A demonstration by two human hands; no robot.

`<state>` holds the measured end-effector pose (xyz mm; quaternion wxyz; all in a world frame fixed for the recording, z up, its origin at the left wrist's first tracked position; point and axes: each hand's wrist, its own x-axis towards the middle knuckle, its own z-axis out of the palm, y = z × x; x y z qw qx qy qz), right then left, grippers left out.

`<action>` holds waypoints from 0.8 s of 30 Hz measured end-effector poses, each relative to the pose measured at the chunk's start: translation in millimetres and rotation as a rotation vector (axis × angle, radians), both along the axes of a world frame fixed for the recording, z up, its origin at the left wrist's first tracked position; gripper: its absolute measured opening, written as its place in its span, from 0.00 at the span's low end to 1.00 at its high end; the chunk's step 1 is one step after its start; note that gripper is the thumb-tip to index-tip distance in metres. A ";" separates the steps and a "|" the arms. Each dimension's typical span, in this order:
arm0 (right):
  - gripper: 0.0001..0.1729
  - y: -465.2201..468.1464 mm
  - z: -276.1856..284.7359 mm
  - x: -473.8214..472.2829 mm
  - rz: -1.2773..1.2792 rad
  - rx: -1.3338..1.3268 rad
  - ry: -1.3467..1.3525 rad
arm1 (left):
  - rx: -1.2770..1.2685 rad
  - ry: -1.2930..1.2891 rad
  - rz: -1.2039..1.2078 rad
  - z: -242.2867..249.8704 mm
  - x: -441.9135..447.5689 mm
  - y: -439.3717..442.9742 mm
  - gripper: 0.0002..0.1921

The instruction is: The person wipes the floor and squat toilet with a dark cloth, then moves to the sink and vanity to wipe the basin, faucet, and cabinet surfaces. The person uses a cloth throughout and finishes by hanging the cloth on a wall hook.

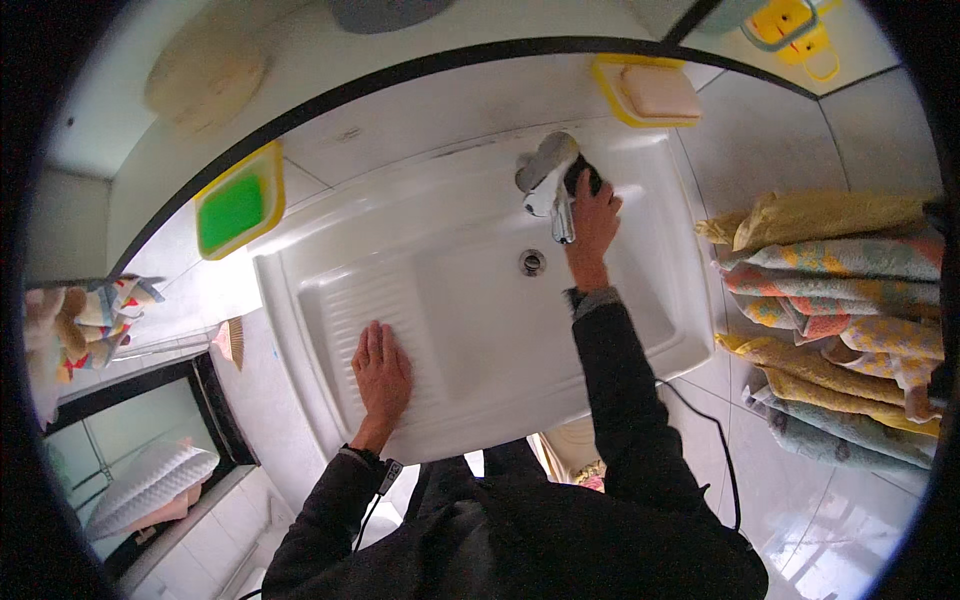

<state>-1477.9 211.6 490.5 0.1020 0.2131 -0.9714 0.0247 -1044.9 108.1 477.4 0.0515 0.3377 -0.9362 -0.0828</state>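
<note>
A white ceramic sink with a ribbed washboard area on its left lies before me. My left hand rests palm down on the ribs, fingers together, with nothing seen in it. At the back right, my right hand reaches beside the chrome faucet, its fingers at a dark object against the faucet's right side. Whether that hand grips the object is hard to tell, since the fingers partly cover it. The round metal drain sits just below the faucet's spout.
Behind the sink are a yellow-rimmed holder with a green block and another with a pinkish bar. Towels hang at the right. A small brush and a window ledge are at the left. A black cable hangs beside my right arm.
</note>
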 end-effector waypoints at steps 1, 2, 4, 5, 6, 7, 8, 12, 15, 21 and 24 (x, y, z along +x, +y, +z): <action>0.42 0.5 -5.6 25.7 0.067 -0.120 0.048 | 0.000 0.002 0.003 -0.6 -0.7 0.2 0.28; 0.43 -0.7 -9.1 46.1 0.102 -0.199 0.029 | 0.007 -0.007 -0.001 -0.9 -0.7 0.6 0.28; 0.38 -16.1 -13.5 69.2 0.073 -0.431 -0.075 | 0.031 0.014 0.005 -1.4 -1.3 1.1 0.28; 0.37 -22.9 -13.5 77.4 0.046 -0.388 -0.094 | 0.041 -0.002 0.012 -1.5 -1.3 1.2 0.28; 0.35 -30.0 -12.7 84.2 0.020 -0.346 -0.112 | 0.042 0.005 0.009 -1.7 -1.3 1.4 0.28; 0.34 -37.7 -10.9 90.2 -0.005 -0.304 -0.129 | 0.048 0.015 0.006 -1.8 -1.0 1.3 0.28; 0.33 -45.1 -8.8 97.4 -0.029 -0.254 -0.161 | 0.052 0.013 0.007 -2.1 -1.0 1.7 0.28; 0.30 -79.7 4.7 131.3 -0.014 -0.199 -0.077 | 0.014 0.058 0.003 -2.2 -1.1 2.4 0.28; 0.28 -116.1 15.1 158.2 0.189 -0.090 -0.059 | 0.012 0.055 0.002 -2.1 -0.9 2.3 0.27; 0.19 -192.0 16.5 231.7 0.538 -0.215 -0.190 | 0.111 0.206 0.006 -4.5 7.6 -1.0 0.27; 0.20 -198.3 12.8 279.6 0.856 -0.242 -0.458 | 0.209 0.389 0.060 -3.9 12.9 -8.2 0.24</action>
